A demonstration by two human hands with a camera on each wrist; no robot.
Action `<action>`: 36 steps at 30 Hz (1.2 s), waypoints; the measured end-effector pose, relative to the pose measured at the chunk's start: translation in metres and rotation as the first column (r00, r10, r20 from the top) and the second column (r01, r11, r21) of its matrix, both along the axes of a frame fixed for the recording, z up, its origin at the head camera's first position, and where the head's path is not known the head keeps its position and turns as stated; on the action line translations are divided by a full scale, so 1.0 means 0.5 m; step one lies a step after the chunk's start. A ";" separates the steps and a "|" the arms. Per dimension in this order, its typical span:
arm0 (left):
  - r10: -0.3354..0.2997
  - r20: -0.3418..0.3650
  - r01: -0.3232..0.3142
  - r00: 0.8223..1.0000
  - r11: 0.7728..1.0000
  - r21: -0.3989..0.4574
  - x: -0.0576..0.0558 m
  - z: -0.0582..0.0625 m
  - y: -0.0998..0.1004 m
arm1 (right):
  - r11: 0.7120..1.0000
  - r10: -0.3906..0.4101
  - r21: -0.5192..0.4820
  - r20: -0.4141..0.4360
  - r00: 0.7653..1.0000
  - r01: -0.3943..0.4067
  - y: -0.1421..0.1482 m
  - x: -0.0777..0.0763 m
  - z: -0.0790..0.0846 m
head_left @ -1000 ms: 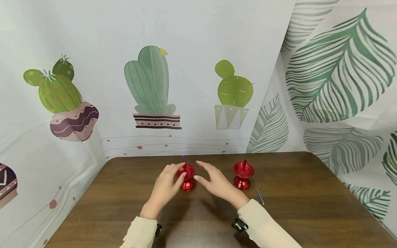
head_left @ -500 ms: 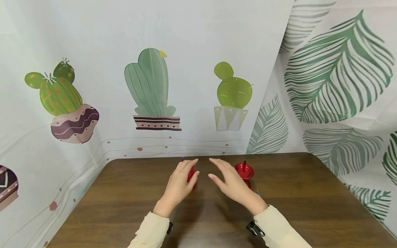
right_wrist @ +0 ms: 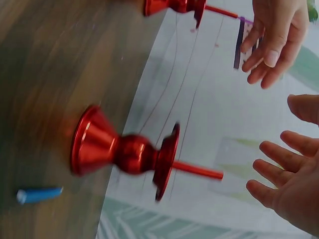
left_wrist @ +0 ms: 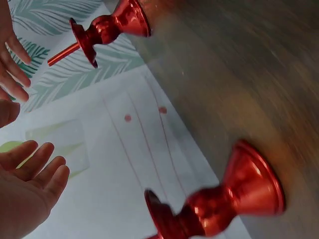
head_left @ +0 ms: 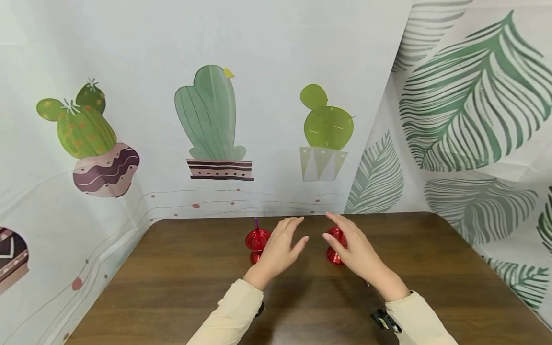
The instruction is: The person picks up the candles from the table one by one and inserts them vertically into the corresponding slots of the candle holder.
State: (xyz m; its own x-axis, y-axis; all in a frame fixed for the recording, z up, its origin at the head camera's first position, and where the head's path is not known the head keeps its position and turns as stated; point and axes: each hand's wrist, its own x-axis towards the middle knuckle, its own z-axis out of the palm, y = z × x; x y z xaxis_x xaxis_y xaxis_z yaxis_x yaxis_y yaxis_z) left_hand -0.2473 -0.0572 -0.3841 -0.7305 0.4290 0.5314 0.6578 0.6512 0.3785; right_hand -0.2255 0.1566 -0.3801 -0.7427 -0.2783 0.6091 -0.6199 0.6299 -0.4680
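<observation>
Two shiny red candle holders stand upright on the table. The left candle holder [head_left: 257, 240] bears a thin purple candle [head_left: 256, 223] in its centre tube. My left hand [head_left: 281, 247] hovers just right of it and partly covers it, fingers extended and holding nothing. Over the right candle holder [head_left: 334, 256] hangs my right hand [head_left: 357, 249], also holding nothing, its fingers loosely spread. In the right wrist view, that holder's tube [right_wrist: 199, 170] has nothing in its top. A short blue candle-like stick [right_wrist: 40, 194] lies on the table beside its base, mostly hidden by my right arm in the head view.
A brown wooden table [head_left: 172, 282] carries these things. Behind it hangs a white cloth [head_left: 267, 120] printed with cacti, with a leaf-printed cloth [head_left: 474, 120] on the right. Dark wrist devices, such as the right one [head_left: 385, 320], sit at both cuffs.
Both hands have moved to the right, from around the left candle holder towards the right one, keeping a gap between them. The candle holders have stayed in place.
</observation>
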 end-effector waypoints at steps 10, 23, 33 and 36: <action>-0.019 0.156 0.013 0.988 0.999 0.038 -0.026 -0.014 0.056 | 0.995 -0.099 0.004 0.022 0.995 0.099 0.075 0.010 -0.019; -0.048 0.276 0.038 0.960 0.998 0.041 -0.056 -0.048 0.115 | 0.988 -0.156 0.028 0.082 0.984 0.154 0.122 0.007 -0.059; -0.034 0.387 0.025 0.922 0.999 0.028 -0.059 -0.060 0.148 | 0.975 -0.209 0.107 0.153 0.966 0.194 0.128 0.000 -0.080; -0.033 0.394 0.025 0.918 0.999 0.025 -0.058 -0.061 0.152 | 0.968 -0.230 0.145 0.188 0.955 0.204 0.127 -0.002 -0.084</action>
State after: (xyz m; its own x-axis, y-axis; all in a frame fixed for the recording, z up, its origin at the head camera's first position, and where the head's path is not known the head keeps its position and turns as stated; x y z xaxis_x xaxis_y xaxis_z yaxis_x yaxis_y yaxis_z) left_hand -0.2763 0.0188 -0.4147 -0.8698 0.4460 0.2109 0.4712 0.6243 0.6231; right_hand -0.2264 0.2203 -0.4221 -0.8971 -0.1600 0.4119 -0.3627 0.7991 -0.4794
